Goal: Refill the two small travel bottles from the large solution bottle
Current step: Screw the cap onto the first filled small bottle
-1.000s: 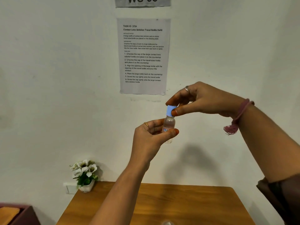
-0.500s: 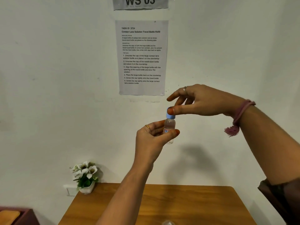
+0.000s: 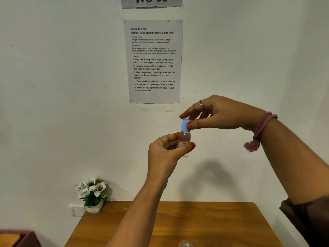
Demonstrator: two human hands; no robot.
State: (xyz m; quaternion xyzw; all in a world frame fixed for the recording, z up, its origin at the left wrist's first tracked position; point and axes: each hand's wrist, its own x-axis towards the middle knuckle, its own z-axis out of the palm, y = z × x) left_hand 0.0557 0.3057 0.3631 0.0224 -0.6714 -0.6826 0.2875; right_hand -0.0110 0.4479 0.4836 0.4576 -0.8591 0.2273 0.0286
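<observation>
I see the left hand (image 3: 166, 150) gripping the small travel bottle (image 3: 184, 139), fingers hiding its lower body. Above them, right hand (image 3: 220, 113) pinches the blue cap (image 3: 185, 125). A clear object (image 3: 185, 244) is cut off at the desk (image 3: 204, 223) edge.

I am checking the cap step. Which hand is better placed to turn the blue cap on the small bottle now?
The right hand. Its thumb and fingers already pinch the blue cap from above, while the left hand grips the body of the small bottle upright, so it probably serves best as the steady hold.
</observation>
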